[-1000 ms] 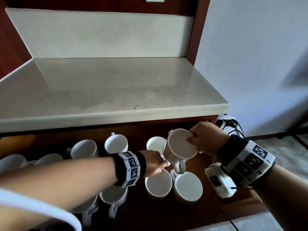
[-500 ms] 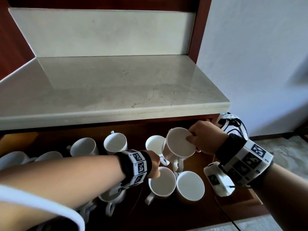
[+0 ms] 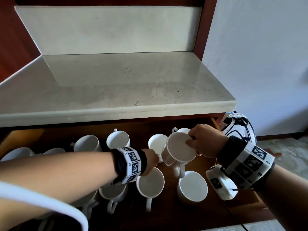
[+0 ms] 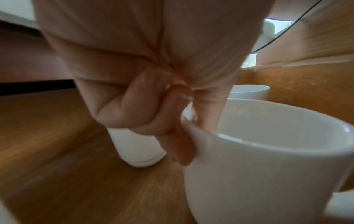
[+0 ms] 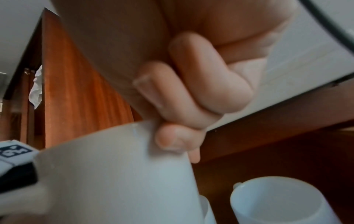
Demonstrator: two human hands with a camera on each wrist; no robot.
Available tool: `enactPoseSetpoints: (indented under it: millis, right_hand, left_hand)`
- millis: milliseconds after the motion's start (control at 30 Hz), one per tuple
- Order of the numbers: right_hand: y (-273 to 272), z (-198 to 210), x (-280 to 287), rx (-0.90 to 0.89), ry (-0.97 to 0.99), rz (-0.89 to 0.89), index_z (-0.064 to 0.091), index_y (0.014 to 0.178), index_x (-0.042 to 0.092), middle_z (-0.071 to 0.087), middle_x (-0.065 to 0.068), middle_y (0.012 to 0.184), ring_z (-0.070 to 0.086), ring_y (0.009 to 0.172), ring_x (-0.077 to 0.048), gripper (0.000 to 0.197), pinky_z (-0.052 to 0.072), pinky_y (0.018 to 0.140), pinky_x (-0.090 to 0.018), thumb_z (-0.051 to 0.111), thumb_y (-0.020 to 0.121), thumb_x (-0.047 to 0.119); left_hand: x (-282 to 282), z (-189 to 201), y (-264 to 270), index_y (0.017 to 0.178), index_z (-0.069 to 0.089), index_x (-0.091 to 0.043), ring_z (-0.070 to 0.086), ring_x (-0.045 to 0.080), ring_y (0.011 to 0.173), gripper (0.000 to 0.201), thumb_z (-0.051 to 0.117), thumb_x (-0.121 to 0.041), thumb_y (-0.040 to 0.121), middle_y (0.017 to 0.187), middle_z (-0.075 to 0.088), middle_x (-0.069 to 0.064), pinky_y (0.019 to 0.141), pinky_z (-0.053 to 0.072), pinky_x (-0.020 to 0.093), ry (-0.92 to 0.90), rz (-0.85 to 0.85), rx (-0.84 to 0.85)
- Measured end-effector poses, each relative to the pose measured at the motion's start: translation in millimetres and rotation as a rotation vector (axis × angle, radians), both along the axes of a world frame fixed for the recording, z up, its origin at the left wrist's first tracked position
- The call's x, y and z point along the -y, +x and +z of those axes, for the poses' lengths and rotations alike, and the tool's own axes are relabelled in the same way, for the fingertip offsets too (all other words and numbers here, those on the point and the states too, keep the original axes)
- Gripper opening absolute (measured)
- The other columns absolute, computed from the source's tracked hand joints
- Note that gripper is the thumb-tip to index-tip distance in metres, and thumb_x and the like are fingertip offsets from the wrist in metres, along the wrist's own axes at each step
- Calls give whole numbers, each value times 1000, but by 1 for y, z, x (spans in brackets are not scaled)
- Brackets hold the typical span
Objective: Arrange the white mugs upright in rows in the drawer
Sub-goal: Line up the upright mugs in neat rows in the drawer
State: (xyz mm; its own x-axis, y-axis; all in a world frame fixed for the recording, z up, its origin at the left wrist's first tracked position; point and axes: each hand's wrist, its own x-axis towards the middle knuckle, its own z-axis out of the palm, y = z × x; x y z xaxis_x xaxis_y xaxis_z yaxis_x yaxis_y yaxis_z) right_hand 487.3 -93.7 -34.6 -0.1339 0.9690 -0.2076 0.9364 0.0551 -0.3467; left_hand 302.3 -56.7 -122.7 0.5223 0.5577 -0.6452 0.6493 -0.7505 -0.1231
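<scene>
Several white mugs stand upright in the open wooden drawer (image 3: 196, 219). My right hand (image 3: 202, 141) pinches the rim of one white mug (image 3: 180, 148) and holds it tilted above the drawer's right part, handle pointing down; the right wrist view shows the fingers (image 5: 172, 141) curled over that mug's (image 5: 114, 174) rim. My left hand (image 3: 150, 161) pinches the rim of another mug (image 3: 150, 182) standing upright in the front row, thumb inside, as the left wrist view shows on this mug (image 4: 268, 166). To its right stands a mug (image 3: 192, 186) that no hand touches.
A pale stone counter (image 3: 116, 90) overhangs the drawer's back. More mugs (image 3: 118, 139) stand at the back and far left. A white device (image 3: 221, 184) with a cable lies at the drawer's right side. A wall and floor lie to the right.
My left hand has turned the front-row mug so its handle now points toward me and shifted it slightly left. The right hand still holds its tilted mug, lowered a little.
</scene>
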Motion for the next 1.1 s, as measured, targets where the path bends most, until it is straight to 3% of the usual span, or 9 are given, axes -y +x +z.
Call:
enactPoseSetpoints:
  millis: [167,200,267,333,433,567,767,933,1100]
  right_hand:
    - [-17,-19,-4,45,-91,66,66,68,5,64,-6,60,53,45,-6,24,46,51,-18,52,87,12]
    - [-20,-23,-5,64,-117,84,66,69,5,69,-13,68,56,51,-9,23,49,57,-22,52,86,12]
    - [-26,-33,-8,106,-162,116,69,78,0,71,-18,80,57,66,-20,24,48,64,-28,52,86,14]
    - [-30,-44,-11,153,-188,138,71,81,1,67,-17,75,55,68,-21,24,42,57,-25,53,84,16]
    - [-34,-60,-15,237,-221,153,66,66,7,57,-4,58,57,66,-21,22,39,50,-20,52,80,18]
    - [-39,-77,-20,300,-214,143,44,52,15,54,-1,58,62,72,-25,27,53,68,-30,52,78,17]
    - [-46,-90,-25,438,-271,246,66,98,2,67,-14,106,64,102,-30,27,50,81,-32,50,87,20]
    - [-47,-90,-23,487,-293,220,57,81,9,54,-2,74,62,88,-25,14,44,69,-28,54,86,22]
    - [-50,-83,-18,533,-290,271,59,95,10,68,-10,108,65,102,-27,12,46,74,-30,53,88,16]
  left_hand:
    - [0,2,-14,94,64,-5,65,23,91,13,65,-6,81,85,62,3,61,41,26,-8,102,-19]
    - [1,6,-16,80,59,-6,64,23,86,6,65,-6,81,77,59,5,55,40,25,9,74,-50]
    - [2,8,-19,61,45,-11,58,22,76,29,63,-6,84,60,46,3,44,32,21,30,57,-77]
    - [2,9,-20,58,42,-12,61,25,78,33,62,-8,84,57,42,3,47,36,24,32,33,-103]
    - [2,6,-25,69,54,-9,67,30,94,20,61,-12,87,68,54,7,65,46,30,30,30,-148]
    - [3,3,-28,102,68,-2,66,31,99,19,59,-14,89,104,69,14,71,48,31,48,26,-122]
    - [0,2,-33,101,67,-2,67,29,95,22,57,-20,92,102,70,14,64,47,31,43,80,-86]
    - [-1,1,-31,102,66,-5,67,29,93,21,55,-20,91,102,69,13,62,45,30,60,69,-51]
    - [-3,-6,-25,109,66,-11,66,28,97,24,55,-22,90,105,68,8,70,52,34,93,32,14]
